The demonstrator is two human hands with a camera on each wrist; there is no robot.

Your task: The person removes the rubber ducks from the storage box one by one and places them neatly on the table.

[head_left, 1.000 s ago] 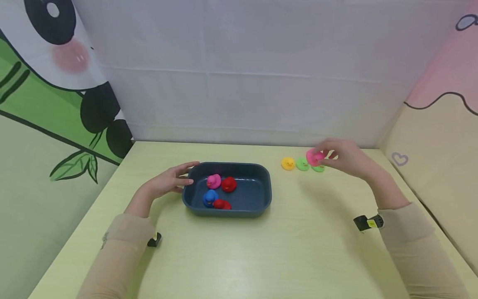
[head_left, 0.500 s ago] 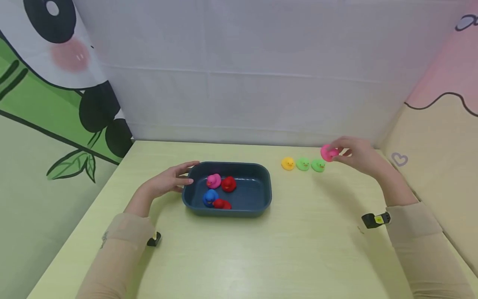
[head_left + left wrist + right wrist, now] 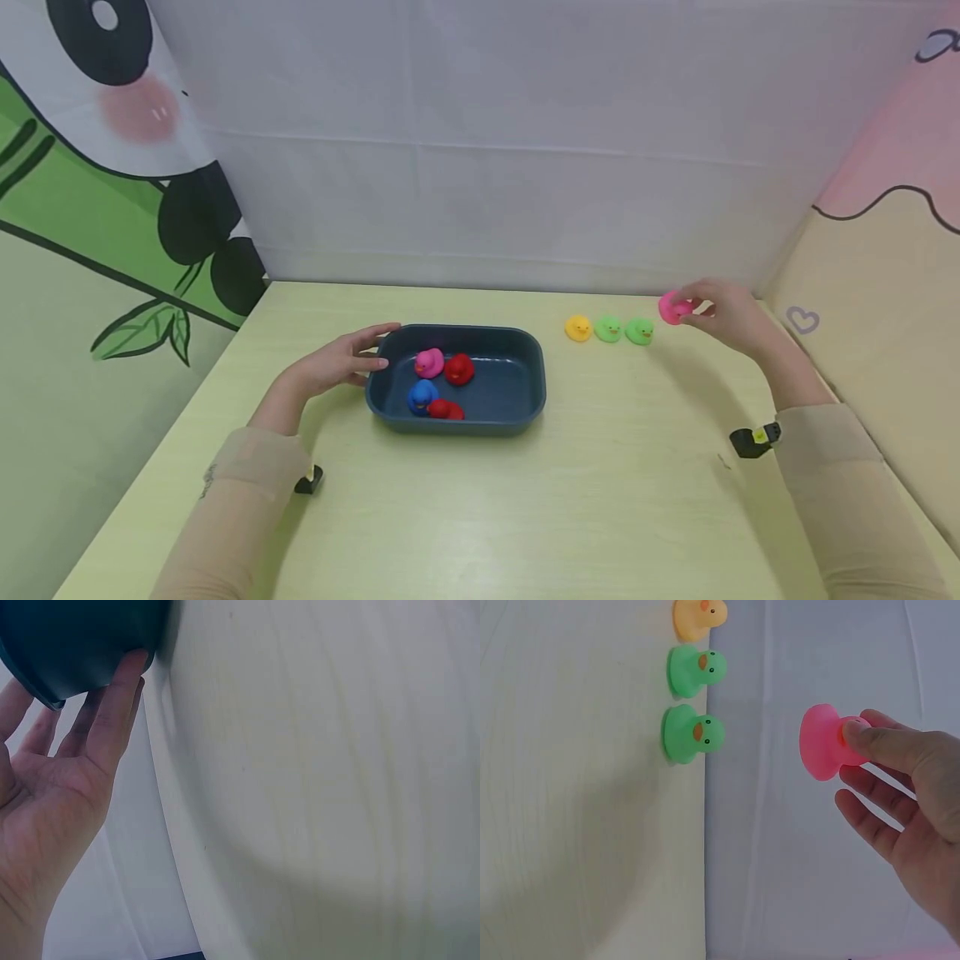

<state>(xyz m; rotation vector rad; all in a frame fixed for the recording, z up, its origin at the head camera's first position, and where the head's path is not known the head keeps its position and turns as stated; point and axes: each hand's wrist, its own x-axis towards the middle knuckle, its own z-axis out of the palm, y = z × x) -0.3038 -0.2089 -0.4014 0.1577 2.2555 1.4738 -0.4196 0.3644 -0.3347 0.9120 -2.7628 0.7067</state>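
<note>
My right hand (image 3: 720, 310) pinches a pink rubber duck (image 3: 673, 308) between thumb and fingers. In the right wrist view the duck (image 3: 825, 742) is tilted on its side, apart from the table. To its left stand two green ducks (image 3: 640, 332) (image 3: 608, 329) and a yellow duck (image 3: 578, 328) in a row. My left hand (image 3: 335, 362) touches the left end of the dark blue tray (image 3: 502, 425), thumb at the rim and fingers fairly straight. Inside the tray are a pink duck (image 3: 430, 363), a blue duck (image 3: 423, 397) and two red ducks (image 3: 460, 369) (image 3: 446, 409).
The pale wooden table (image 3: 480, 517) ends at a white cloth backdrop (image 3: 480, 217). Printed cartoon panels stand on both sides, the right one (image 3: 870, 300) close to my right arm. Each wrist carries a small black camera (image 3: 753, 442).
The right hand has moved right with the pink duck, from over the rightmost green duck to beyond it, and that green duck now shows whole. The left hand and tray stay put.
</note>
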